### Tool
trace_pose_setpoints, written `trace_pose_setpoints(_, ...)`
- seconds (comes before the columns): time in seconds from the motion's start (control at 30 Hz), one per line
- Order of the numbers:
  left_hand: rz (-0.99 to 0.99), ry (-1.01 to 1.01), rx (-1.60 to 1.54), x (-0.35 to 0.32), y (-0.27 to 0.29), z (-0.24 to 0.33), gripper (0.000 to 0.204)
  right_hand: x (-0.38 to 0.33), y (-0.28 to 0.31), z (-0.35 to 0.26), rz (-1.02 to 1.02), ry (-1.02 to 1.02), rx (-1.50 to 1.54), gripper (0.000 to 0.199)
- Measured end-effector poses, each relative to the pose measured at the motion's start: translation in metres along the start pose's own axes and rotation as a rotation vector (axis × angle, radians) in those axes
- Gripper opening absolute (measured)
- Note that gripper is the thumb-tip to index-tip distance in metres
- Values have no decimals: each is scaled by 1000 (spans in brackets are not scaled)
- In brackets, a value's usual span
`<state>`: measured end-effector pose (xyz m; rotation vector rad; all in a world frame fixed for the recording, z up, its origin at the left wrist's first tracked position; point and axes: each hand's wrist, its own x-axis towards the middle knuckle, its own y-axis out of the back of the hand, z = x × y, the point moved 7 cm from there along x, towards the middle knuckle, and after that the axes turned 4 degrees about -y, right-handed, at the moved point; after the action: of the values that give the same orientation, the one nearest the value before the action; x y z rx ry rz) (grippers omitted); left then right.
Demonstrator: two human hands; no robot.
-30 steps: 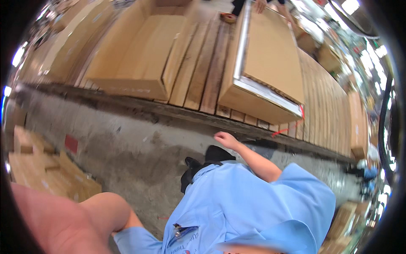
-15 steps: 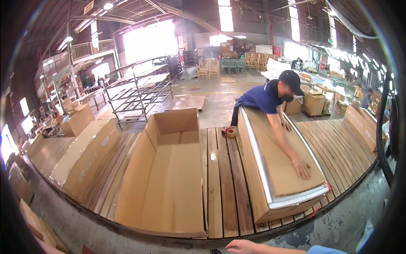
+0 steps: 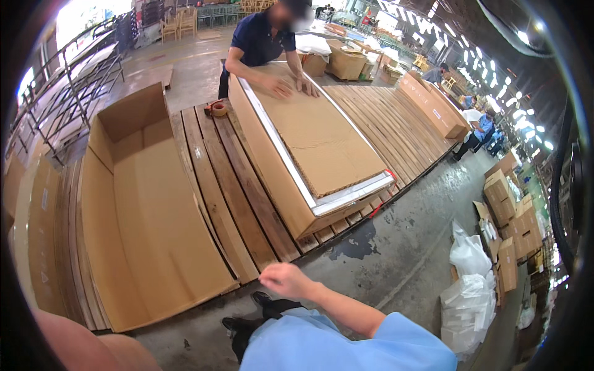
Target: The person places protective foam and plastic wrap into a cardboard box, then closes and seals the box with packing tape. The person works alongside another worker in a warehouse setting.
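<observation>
My right hand [image 3: 286, 279] hangs over the front edge of the slatted wooden table, its fingers loosely curled and nothing seen in them. The nearest thing to it is a large open cardboard box [image 3: 167, 204], lying long side away from me; only bare cardboard shows inside it. Of my left side just a blurred bare arm [image 3: 93, 346] shows at the lower left, with the hand out of the picture. Right of the open box stands a filled carton [image 3: 266, 154], white wrap along its rim and a flat cardboard sheet [image 3: 328, 145] on top.
A co-worker [image 3: 260, 46] in dark blue leans over the carton's far end, hands on the sheet. A tape dispenser [image 3: 216, 109] lies on the slats [image 3: 226, 179]. Closed cartons flank both sides. Wrapped white bundles [image 3: 468, 303] and stacked boxes [image 3: 516, 226] stand at right.
My view has swung right and down, bringing my blue clothing and shoes in. My right arm shows further in. The co-worker's reaching hand has drawn back toward the carton's far end.
</observation>
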<state>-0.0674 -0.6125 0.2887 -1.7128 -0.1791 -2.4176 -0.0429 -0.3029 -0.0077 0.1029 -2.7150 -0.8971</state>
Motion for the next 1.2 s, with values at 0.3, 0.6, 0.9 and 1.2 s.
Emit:
trace_pose_setpoints(0.3, -706, 284, 527, -109, 62, -97, 60, -23, -19, 46, 403, -452, 176, 24)
trace_pose_setpoints(0.6, -856, 502, 703, -302, 138, -140, 20, 59, -136, -6, 232, -654, 406, 53)
trace_pose_setpoints(0.9, 68, 293, 611, -232, 265, -131, 10, 70, -123, 25, 165, -587, 98, 35)
trace_pose_setpoints(1.2, -672, 1325, 1078, -486, 493, -387, 64, 103, -134, -4, 168, -500, -223, 30)
